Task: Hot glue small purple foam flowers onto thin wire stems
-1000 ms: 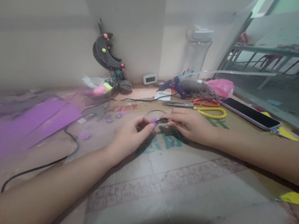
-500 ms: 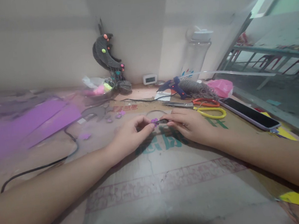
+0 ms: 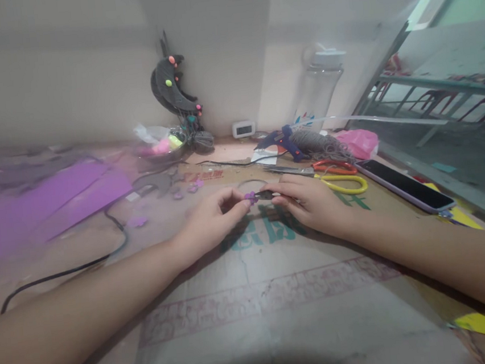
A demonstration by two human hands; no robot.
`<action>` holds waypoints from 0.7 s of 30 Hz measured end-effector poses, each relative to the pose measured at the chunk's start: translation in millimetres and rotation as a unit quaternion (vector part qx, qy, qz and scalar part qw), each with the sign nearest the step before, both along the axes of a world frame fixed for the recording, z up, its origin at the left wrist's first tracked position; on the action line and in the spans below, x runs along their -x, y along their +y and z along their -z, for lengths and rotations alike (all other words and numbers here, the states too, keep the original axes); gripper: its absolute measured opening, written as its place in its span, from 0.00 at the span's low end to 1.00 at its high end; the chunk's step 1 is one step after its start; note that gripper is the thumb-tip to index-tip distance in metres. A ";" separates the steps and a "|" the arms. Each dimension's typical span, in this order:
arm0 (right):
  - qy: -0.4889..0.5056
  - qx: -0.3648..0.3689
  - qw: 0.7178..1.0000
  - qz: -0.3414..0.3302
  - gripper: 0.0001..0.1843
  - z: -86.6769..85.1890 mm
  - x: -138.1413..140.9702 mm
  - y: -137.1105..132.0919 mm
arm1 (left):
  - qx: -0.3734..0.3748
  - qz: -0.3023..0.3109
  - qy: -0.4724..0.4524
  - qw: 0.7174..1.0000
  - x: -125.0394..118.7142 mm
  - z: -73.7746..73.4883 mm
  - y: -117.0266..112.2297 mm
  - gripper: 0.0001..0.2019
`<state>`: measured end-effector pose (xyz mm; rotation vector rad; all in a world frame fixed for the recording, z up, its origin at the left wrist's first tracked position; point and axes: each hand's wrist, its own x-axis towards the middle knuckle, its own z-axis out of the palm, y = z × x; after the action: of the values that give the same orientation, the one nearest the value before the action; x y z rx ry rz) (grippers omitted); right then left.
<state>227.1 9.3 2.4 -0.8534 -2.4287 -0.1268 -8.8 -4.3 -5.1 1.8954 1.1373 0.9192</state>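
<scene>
My left hand (image 3: 219,217) is closed, thumb and forefinger pinching a small purple flower (image 3: 250,198) above the cardboard. From the other side, my right hand (image 3: 306,200) grips a small dark pointed piece (image 3: 263,195) between thumb and fingers. Its tip meets the flower or lies right against it; the exact contact is too small to make out, and so is the piece's kind. Just behind the hands, a thin ring-like curve (image 3: 250,181) shows on the cardboard. More small purple flowers (image 3: 137,221) lie to the left.
Scissors (image 3: 340,184) with orange and yellow handles lie beyond my right hand, near a phone (image 3: 406,184). A blue glue gun (image 3: 284,142), grey yarn (image 3: 320,142) and a clear bottle (image 3: 322,91) stand behind. Purple sheets (image 3: 73,201) and a black cable (image 3: 58,273) lie left.
The dark piece in my right hand has turned slightly and shows a broader side. Both hands stay nearly in place, and the flower remains in the left pinch.
</scene>
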 end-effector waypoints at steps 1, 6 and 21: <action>0.000 0.001 1.000 0.003 0.18 -0.2 0.2 0.0 | -0.001 -0.001 0.000 1.000 0.0 0.3 0.1 0.12; 0.006 0.003 1.000 0.005 0.19 0.5 -0.1 0.4 | -0.010 -0.004 0.004 1.000 0.5 1.5 -0.2 0.11; -0.008 -0.008 1.000 -0.002 0.16 0.9 -0.6 1.6 | -0.037 0.005 0.026 0.999 0.5 -3.8 -2.9 0.11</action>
<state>227.7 10.9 1.5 -0.8443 -2.4400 -0.1515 -9.3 -7.2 -1.3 1.9920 1.1374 0.9229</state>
